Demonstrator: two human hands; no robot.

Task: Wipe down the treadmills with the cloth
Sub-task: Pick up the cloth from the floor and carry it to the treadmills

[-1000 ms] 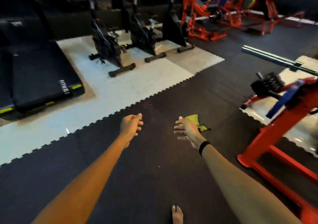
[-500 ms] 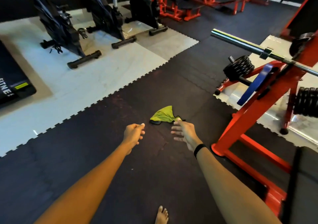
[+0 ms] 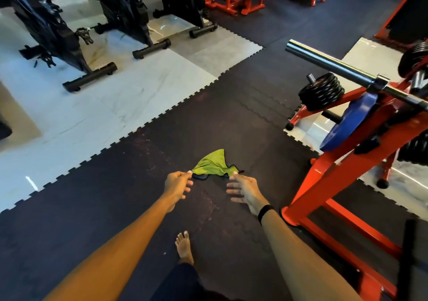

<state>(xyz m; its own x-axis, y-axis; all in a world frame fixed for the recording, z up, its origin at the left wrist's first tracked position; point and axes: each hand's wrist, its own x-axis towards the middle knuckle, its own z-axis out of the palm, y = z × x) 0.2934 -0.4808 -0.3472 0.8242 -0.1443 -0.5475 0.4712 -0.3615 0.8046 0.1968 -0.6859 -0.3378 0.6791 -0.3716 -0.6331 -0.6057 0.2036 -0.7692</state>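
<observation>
A crumpled green cloth with a dark underside lies on the black rubber floor mat in front of me. My left hand hovers just short of the cloth's left corner, fingers curled loosely with nothing in them. My right hand, a black band at its wrist, reaches toward the cloth's right corner with fingers spread and empty. Whether either hand touches the cloth cannot be told. Only a dark corner of a treadmill shows at the far left edge.
Three black exercise bikes stand on the white floor at the back left. A red weight rack with a steel barbell and black plates stands close on my right. My bare foot is planted below the hands.
The view has swung right and down, so the treadmill has slid out to the left. The cloth is now closer, and both hands have come up to its near corners.
</observation>
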